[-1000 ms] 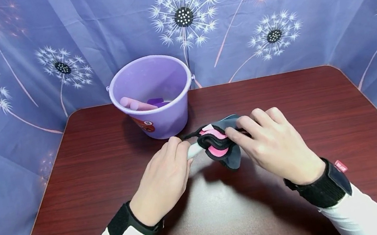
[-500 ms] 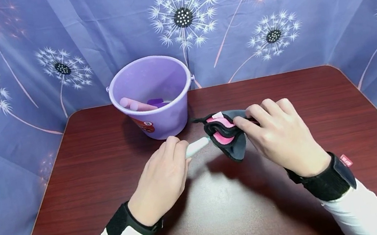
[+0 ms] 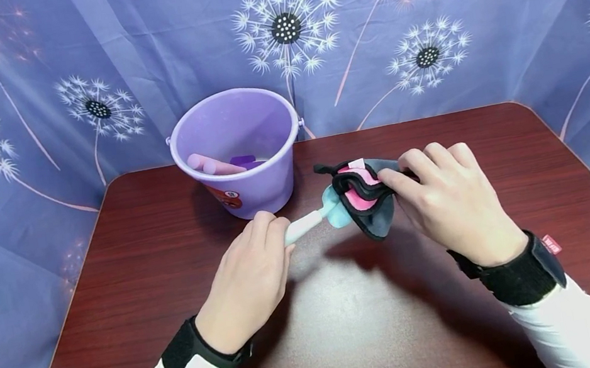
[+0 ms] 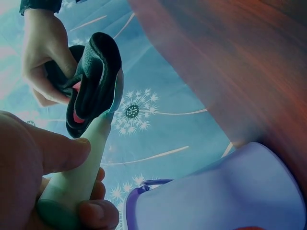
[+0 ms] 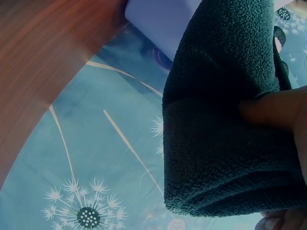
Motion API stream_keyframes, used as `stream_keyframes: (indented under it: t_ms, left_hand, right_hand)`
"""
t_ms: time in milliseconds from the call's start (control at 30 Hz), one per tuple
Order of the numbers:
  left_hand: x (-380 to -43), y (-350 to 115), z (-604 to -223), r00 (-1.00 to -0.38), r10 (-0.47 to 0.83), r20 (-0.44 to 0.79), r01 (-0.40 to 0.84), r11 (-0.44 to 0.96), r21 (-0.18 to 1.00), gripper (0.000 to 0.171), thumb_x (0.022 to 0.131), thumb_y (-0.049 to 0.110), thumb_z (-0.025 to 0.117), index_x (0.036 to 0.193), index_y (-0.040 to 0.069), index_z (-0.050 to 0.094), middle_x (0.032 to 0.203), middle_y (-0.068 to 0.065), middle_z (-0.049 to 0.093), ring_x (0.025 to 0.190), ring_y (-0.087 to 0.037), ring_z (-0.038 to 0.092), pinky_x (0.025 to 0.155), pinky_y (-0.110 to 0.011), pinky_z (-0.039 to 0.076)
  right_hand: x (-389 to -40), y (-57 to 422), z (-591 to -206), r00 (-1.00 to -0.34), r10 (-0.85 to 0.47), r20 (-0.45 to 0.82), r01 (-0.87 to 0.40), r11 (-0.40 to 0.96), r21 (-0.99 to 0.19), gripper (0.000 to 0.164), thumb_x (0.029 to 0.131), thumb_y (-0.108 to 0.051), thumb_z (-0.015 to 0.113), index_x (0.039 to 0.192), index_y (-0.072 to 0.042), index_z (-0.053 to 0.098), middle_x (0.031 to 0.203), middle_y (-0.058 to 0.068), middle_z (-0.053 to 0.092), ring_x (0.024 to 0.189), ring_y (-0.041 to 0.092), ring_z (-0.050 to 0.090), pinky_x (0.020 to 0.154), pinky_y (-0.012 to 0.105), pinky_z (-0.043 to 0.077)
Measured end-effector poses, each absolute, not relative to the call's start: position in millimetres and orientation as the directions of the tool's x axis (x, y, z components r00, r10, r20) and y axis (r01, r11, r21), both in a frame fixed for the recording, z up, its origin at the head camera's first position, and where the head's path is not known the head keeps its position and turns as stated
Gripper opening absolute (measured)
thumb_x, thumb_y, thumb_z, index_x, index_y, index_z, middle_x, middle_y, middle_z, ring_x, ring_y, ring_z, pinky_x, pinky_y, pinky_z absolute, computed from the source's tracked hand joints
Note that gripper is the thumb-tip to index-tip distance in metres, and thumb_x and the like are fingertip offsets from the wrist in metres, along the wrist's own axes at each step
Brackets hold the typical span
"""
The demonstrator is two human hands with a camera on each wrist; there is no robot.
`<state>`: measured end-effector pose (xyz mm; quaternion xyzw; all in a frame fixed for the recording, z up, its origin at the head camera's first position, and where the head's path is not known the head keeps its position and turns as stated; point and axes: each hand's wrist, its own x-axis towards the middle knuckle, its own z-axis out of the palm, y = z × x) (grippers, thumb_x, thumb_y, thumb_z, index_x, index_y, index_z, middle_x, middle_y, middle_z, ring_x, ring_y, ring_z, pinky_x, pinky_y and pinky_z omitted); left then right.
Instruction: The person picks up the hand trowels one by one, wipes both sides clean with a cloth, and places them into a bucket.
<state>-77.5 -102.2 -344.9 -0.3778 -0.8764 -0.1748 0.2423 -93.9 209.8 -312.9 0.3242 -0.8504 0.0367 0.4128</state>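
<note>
My left hand (image 3: 249,280) grips the white handle of a tool (image 3: 304,226) whose flat, rounded head is light blue. In the left wrist view, that handle (image 4: 79,172) has a green end, and my thumb lies along it. To the right, my right hand (image 3: 447,206) pinches a folded grey cloth (image 3: 383,218) with black edging, pink inner faces and a small white tag. The cloth overlaps the far part of the tool's head. Up close in the right wrist view, the cloth (image 5: 220,143) looks fuzzy, with my thumb pressed on it.
A purple bucket (image 3: 267,191) stands at the back left of the dark red wooden table (image 3: 132,284). Inside it lie pink rod-like pieces (image 3: 220,166) and a darker purple item (image 3: 246,161). A blue curtain with dandelion prints (image 3: 152,33) hangs behind the table.
My right hand has moved the cloth up and to the right, uncovering more of the tool's light blue head. My left hand has shifted slightly left, keeping its grip on the handle.
</note>
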Motion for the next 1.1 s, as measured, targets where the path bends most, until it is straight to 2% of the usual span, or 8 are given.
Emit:
stream_keyframes:
  t_ms: [267, 500, 833, 1100]
  left_hand:
    - [-78, -103, -344, -0.597, 0.568, 0.567, 0.739, 0.665, 0.111, 0.03, 0.096, 0.007, 0.073, 0.117, -0.006, 0.055, 0.098, -0.013, 0.05, 0.074, -0.029, 0.051, 0.063, -0.039, 0.048]
    - [-78, -103, -342, -0.605, 0.558, 0.568, 0.734, 0.668, 0.126, 0.029, 0.098, 0.007, 0.072, 0.118, -0.006, 0.055, 0.099, -0.013, 0.05, 0.075, -0.029, 0.052, 0.065, -0.039, 0.049]
    - [-78, -101, -344, -0.612, 0.515, 0.6, 0.717, 0.682, 0.146, 0.028, 0.097, 0.005, 0.074, 0.116, -0.005, 0.056, 0.101, -0.014, 0.052, 0.078, -0.032, 0.055, 0.066, -0.041, 0.051]
    - [-78, -100, -346, -0.615, 0.507, 0.604, 0.713, 0.685, 0.152, 0.026, 0.098, 0.005, 0.072, 0.116, -0.005, 0.056, 0.101, -0.015, 0.052, 0.078, -0.032, 0.055, 0.067, -0.042, 0.052]
  right_hand:
    - [-95, 214, -311, -0.467, -0.517, 0.717, -0.568, 0.797, 0.204, 0.024, 0.104, -0.006, 0.046, 0.105, -0.003, 0.07, 0.089, 0.015, 0.056, 0.07, 0.038, 0.046, 0.061, 0.052, 0.031]
    - [-95, 216, -311, -0.474, -0.51, 0.718, -0.559, 0.804, 0.202, 0.022, 0.104, -0.005, 0.048, 0.105, -0.003, 0.07, 0.089, 0.015, 0.056, 0.07, 0.038, 0.046, 0.061, 0.051, 0.031]
    - [-91, 211, -317, -0.514, -0.524, 0.679, -0.573, 0.799, 0.183, 0.019, 0.102, -0.014, 0.052, 0.103, -0.003, 0.068, 0.088, 0.013, 0.054, 0.07, 0.036, 0.046, 0.063, 0.051, 0.032]
    - [-87, 202, -322, -0.508, -0.568, 0.647, -0.611, 0.768, 0.194, 0.018, 0.098, -0.008, 0.051, 0.104, -0.002, 0.068, 0.087, 0.012, 0.052, 0.07, 0.035, 0.045, 0.065, 0.05, 0.035]
